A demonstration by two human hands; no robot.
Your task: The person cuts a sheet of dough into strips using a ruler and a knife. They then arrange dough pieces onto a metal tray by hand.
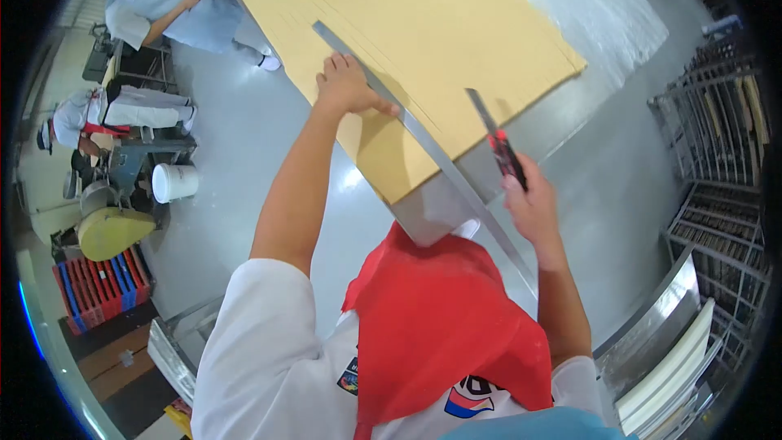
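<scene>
From where I stand, the biggest thing is the metal tabletop (428, 213), its near corner bare in front of the worker. Most of what shows of it lies under a broad yellow sheet (464, 41) marked with thin, straight lines, and a shiny clear covering (599, 12) spreads beyond the sheet's far right side. A co-worker in a pale blue apron (191, 8) is by the tabletop's left side. A long metal straightedge (429, 144) lies across the sheet and juts past the near edge towards the worker. The left hand (350, 85) rests on the sheet and straightedge, its grip spread open, thumb on the metal. The right hand (531, 200) has its grip closed round the handle of a red-and-black knife (505, 155), whose blade points away over the sheet, apart from the straightedge.
</scene>
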